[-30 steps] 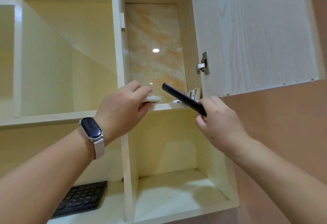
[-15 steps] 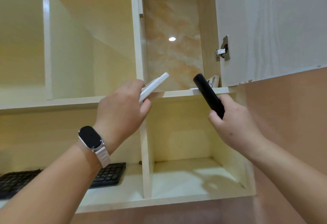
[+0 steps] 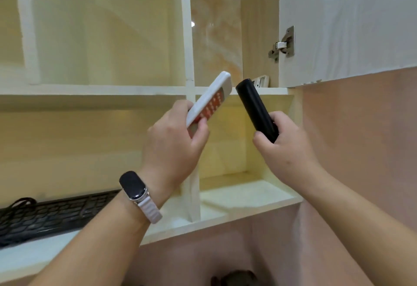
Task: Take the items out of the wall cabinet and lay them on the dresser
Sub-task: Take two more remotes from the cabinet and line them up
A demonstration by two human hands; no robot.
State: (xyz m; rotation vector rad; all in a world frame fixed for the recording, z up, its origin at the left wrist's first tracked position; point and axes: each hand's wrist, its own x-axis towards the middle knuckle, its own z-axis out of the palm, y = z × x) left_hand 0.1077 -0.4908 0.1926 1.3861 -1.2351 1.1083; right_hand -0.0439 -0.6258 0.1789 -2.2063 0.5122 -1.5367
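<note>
My left hand grips a white remote control with orange buttons, tilted up to the right. A black remote control is in my right hand, its tip pointing up and left. Both remotes are in front of the wall cabinet's shelf edge, outside the open compartment. A small white item still lies at the back right of that compartment, mostly hidden by the shelf edge. The dresser is not in view.
The cabinet door stands open at the upper right, with a metal hinge. A black keyboard lies on the lower shelf at the left. A lower cubby sits under my hands. A dark object shows at the bottom edge.
Both hands have drawn the remotes out of the upper compartment and down toward me. The white remote's button face has turned into sight. The view has shifted left and down.
</note>
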